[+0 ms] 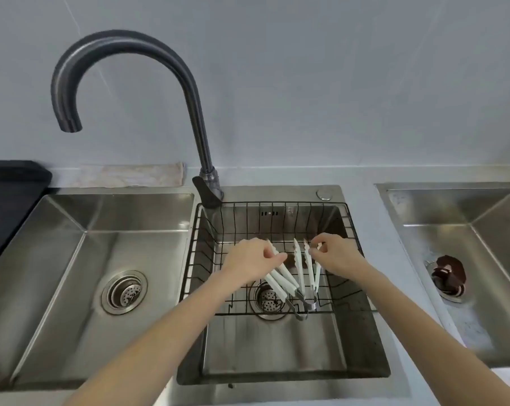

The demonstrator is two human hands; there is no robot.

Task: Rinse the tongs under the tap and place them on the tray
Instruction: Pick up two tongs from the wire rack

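Several white-armed tongs with metal hinges lie in a black wire basket [277,206] set over the middle sink basin. My left hand [252,260] grips one pair of white tongs [281,281] near its tips. To the right, my right hand [334,254] pinches the tips of another white pair [308,266]. A further pair [298,263] lies between them. The dark curved tap [136,54] arcs left, with its spout above the left basin; no water runs. A black tray [5,200] sits at the far left edge.
The left basin [72,259] has a round drain strainer. A third basin [467,230] at the right holds a dark brown object over its drain. A pale cloth [125,175] lies along the wall behind the left basin.
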